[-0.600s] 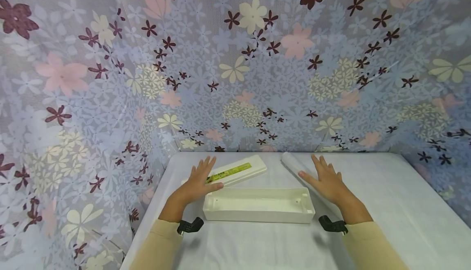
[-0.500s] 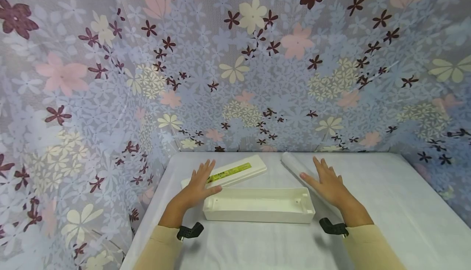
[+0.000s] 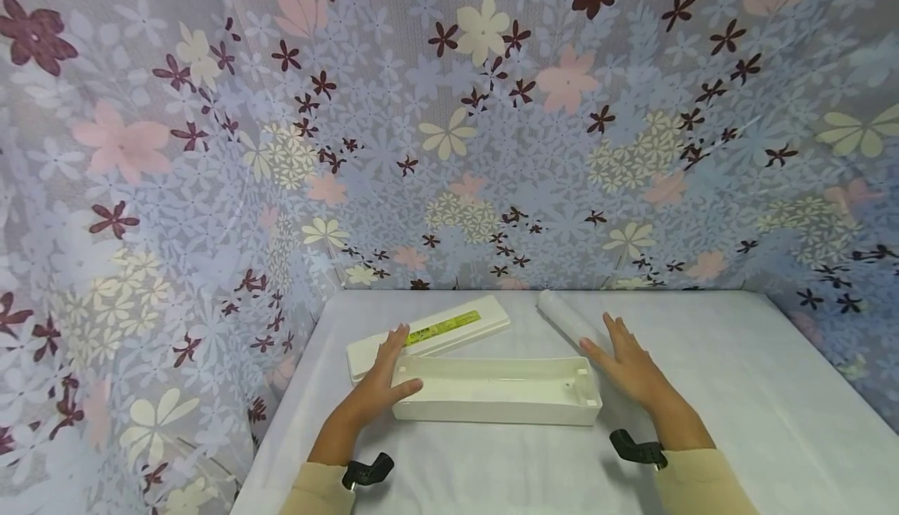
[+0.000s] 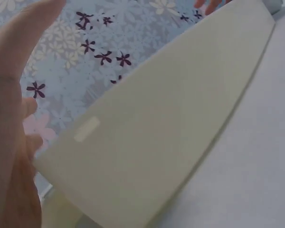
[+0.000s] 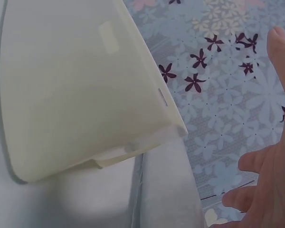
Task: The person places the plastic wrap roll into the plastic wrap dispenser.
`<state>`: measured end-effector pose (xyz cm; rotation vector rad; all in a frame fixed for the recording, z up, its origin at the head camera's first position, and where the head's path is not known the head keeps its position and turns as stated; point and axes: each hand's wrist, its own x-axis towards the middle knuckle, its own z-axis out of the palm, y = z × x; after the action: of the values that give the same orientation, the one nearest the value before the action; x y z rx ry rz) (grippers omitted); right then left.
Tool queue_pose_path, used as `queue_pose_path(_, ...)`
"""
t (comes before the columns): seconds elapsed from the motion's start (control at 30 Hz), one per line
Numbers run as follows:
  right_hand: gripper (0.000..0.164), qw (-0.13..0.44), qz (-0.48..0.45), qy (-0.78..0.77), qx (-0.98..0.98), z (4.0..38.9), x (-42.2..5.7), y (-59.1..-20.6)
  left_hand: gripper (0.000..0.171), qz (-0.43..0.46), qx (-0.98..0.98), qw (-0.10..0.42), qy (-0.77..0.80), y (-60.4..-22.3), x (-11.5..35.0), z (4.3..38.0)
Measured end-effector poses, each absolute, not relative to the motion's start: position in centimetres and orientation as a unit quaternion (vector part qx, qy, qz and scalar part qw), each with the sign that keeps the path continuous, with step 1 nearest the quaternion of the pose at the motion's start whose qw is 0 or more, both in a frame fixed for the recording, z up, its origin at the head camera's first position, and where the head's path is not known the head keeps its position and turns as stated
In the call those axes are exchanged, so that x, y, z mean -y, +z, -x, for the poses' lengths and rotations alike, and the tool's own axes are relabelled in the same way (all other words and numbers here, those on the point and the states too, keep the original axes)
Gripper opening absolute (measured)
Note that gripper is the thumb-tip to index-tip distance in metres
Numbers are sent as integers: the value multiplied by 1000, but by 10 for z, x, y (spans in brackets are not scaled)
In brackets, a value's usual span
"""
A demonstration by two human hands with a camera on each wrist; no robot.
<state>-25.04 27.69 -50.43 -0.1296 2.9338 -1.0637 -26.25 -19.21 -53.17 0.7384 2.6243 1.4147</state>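
A long, open cream plastic box lies lengthwise in front of me, its hollow facing up. My left hand is at its left end with fingers straight and thumb apart; whether it touches the box I cannot tell. In the left wrist view the box's outer side wall passes close by that hand. My right hand, fingers extended, is off the box's right end, with a visible gap in the right wrist view between the box and the hand. Neither hand holds anything.
Behind the box lies a cream lid with a yellow-green label, slanting and partly hidden by my left fingers. A whitish roll lies diagonally behind and under my right hand. A white cloth covers the table; a flowered curtain stands behind.
Both hands have come down and nearer to me, the left one to the box's left end, uncovering more of the lid. Box, lid and roll have stayed about where they were.
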Motion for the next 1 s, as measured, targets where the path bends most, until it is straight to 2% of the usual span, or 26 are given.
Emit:
queue_pose_path(0.5,98,21,3,-353,-935,226,-300,-505,104,-246,-822,-16,513,-548,184,251)
queue_pose_path(0.8,102,34,-6,-353,-935,214,-307,-508,119,-213,-787,12,579,-552,184,250)
queue_pose_path(1.0,101,37,-21,-341,-939,205,-313,-507,120,-191,-764,42,614,-554,186,249)
